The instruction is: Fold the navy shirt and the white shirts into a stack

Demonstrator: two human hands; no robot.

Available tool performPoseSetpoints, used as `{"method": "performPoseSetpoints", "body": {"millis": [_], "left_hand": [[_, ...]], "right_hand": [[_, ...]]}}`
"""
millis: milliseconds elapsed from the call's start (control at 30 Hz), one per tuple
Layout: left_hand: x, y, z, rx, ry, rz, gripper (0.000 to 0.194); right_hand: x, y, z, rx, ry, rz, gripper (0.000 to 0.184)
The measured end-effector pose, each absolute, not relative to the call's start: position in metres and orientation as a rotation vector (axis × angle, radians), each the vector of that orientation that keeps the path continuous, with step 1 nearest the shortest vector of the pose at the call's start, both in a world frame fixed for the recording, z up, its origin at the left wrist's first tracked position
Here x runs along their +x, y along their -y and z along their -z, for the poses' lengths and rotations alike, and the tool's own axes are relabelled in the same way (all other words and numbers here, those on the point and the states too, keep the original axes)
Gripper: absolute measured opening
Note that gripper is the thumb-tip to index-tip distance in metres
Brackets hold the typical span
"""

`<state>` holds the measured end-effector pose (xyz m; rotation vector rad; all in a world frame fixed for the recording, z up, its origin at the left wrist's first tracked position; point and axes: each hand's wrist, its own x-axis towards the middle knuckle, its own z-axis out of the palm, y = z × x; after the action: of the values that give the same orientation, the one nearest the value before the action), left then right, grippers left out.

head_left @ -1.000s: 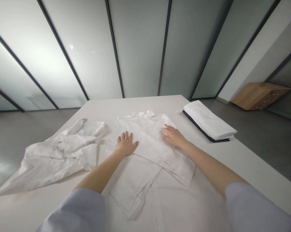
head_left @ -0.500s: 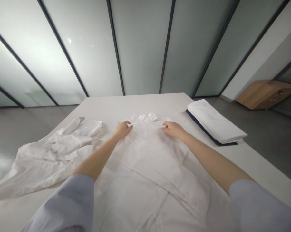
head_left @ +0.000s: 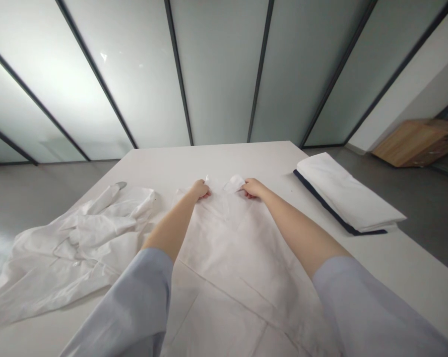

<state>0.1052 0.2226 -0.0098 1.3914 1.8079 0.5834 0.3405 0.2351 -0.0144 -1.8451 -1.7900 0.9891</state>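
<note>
A white garment [head_left: 238, 248], with a collar-like bunch at its far end, lies spread down the middle of the table. My left hand [head_left: 201, 190] is closed at the left of that far edge, a small white tip of cloth standing up by its fingers. On the opposite side my right hand [head_left: 252, 188] pinches the raised white collar part [head_left: 234, 183]. Both arms reach forward over the garment, one along each side. The fingertips of both hands are partly hidden in the cloth.
To the left lies a crumpled white garment [head_left: 97, 233] with a grey patch at its far tip. A folded white stack on dark navy cloth [head_left: 346, 193] sits at the right edge of the white table [head_left: 209, 158]. A wooden cabinet [head_left: 413, 144] stands beyond, by frosted panels.
Both hands have moved inward toward the collar, and their fingers have closed on the cloth. The bunched collar part now stands more open between them. The view has shifted slightly.
</note>
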Motion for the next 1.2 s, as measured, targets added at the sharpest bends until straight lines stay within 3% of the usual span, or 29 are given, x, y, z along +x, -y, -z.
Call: {"method": "performPoseSetpoints", "body": {"millis": [200,300,433,533,800,933,1200], "left_hand": [[0.092,-0.210,0.019,1.480,-1.574,-1.011,0.025],[0.089,-0.198,0.018,1.567,-1.727,-0.839,0.043],[0.101,-0.179,0.001,1.938,-2.121,-0.435,0.032],[0.114,-0.167,-0.014,2.075,-2.264,-0.232,0.043],[0.111,-0.157,0.010,2.493,-2.023,-0.280,0.063],[0.106,-0.152,0.036,2.297,-2.078,-0.109,0.075],[0.110,-0.140,0.032,2.366,-2.129,-0.248,0.071]], "right_hand": [[0.361,-0.223,0.015,-1.582,1.791,-0.591,0.024],[0.368,-0.210,0.016,-1.744,1.829,-0.578,0.038],[0.359,-0.195,0.013,-1.916,1.983,-0.177,0.033],[0.347,-0.189,0.008,-1.814,2.117,0.020,0.036],[0.325,-0.178,0.030,-1.722,2.498,-0.160,0.067],[0.325,-0.173,0.041,-1.778,2.498,-0.211,0.070],[0.323,-0.169,0.034,-1.802,2.494,-0.196,0.069]]}}
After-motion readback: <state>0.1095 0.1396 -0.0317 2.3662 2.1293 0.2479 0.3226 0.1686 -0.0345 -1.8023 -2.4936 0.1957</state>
